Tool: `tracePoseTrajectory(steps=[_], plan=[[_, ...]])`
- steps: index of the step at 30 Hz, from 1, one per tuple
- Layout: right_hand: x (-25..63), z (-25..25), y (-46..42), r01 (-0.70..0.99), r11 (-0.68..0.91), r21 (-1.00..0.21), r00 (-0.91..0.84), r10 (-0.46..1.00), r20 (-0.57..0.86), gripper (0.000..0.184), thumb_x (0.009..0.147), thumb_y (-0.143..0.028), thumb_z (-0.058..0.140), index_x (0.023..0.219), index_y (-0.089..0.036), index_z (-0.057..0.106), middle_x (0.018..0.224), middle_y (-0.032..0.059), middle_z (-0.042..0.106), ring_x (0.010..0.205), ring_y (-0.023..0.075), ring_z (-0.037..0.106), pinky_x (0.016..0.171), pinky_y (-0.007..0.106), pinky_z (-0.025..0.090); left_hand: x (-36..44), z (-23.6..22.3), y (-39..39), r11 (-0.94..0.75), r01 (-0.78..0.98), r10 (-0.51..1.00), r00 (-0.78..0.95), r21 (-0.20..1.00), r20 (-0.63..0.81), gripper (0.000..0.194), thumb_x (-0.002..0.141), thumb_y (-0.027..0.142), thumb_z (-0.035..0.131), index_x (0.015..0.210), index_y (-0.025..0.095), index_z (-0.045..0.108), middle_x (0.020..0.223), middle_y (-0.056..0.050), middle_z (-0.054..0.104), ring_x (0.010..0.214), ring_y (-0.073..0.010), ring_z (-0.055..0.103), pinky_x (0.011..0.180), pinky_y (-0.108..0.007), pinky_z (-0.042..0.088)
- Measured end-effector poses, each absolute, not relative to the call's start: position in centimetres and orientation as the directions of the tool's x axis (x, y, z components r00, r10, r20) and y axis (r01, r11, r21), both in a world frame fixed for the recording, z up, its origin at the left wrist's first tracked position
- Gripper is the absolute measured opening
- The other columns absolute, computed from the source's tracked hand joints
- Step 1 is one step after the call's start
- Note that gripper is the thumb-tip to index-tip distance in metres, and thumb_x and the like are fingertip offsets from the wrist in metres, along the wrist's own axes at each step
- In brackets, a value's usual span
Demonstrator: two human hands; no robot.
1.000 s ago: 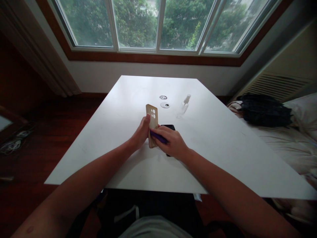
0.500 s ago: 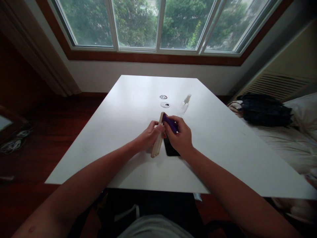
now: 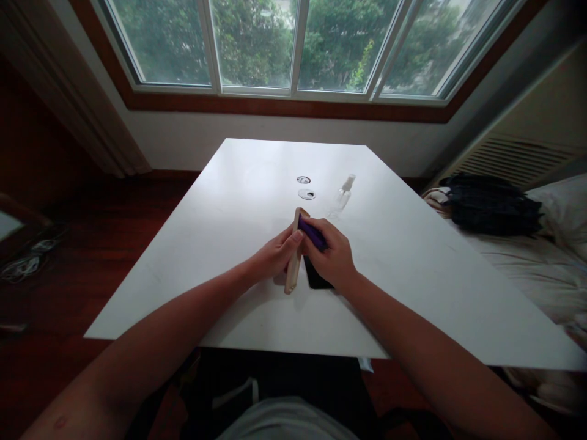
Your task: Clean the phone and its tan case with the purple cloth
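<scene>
Purple material (image 3: 313, 234) is bunched in the right hand (image 3: 334, 252), whose fingers close around it and hold it against the beige phone case (image 3: 293, 276) at the centre of the frame; the left hand (image 3: 280, 252) grips this case, tilted on edge. Just right of it lies a black phone (image 3: 317, 278), partly hidden. Above centre, two round pieces (image 3: 307, 194) lie near a clear spray bottle (image 3: 343, 195)

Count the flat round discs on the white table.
2: the far disc, nearer the window, and the near disc just in front, both left of the spray bottle. Others may hide behind the right hand.
</scene>
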State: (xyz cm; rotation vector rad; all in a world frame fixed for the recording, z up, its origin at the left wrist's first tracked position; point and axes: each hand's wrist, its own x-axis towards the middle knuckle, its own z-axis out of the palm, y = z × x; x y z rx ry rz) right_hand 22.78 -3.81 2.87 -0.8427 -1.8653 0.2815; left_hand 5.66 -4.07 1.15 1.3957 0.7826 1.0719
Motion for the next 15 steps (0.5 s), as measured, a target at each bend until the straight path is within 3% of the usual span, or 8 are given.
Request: tracePoseTrajectory(steps=[10, 15], plan=[[22.78, 2.87, -3.73, 0.421, 0.725, -0.545, -0.244, 0.669, 0.702, 0.032, 0.097, -0.031, 0.063, 0.129, -0.030, 0.063, 0.117, 0.0066, 0.073, 0.105, 0.0246, 0.070, 0.094, 0.043, 0.057, 5.75, 1.10, -4.01, -0.126, -0.146, 0.937, 0.307, 0.981, 0.166, 0.059, 0.088, 0.070, 0.061, 0.114, 0.018, 0.069, 0.074, -0.003, 0.063, 0.077, -0.0218, 0.062, 0.068, -0.031, 0.052], [22.77, 2.93, -3.76, 0.422, 0.730, -0.537, -0.241, 0.662, 0.710, 0.032, 0.097, -0.030, 0.063, 0.129, -0.030, 0.063, 0.117, 0.0063, 0.073, 0.105, 0.0244, 0.070, 0.094, 0.042, 0.057, 5.64, 1.04, -4.01, -0.169, -0.078, 0.923, 0.338, 0.983, 0.186, 0.059, 0.094, 0.071, 0.051, 0.118, 0.020, 0.067, 0.069, -0.002, 0.060, 0.067, -0.0191, 0.060, 0.064, -0.030, 0.051]])
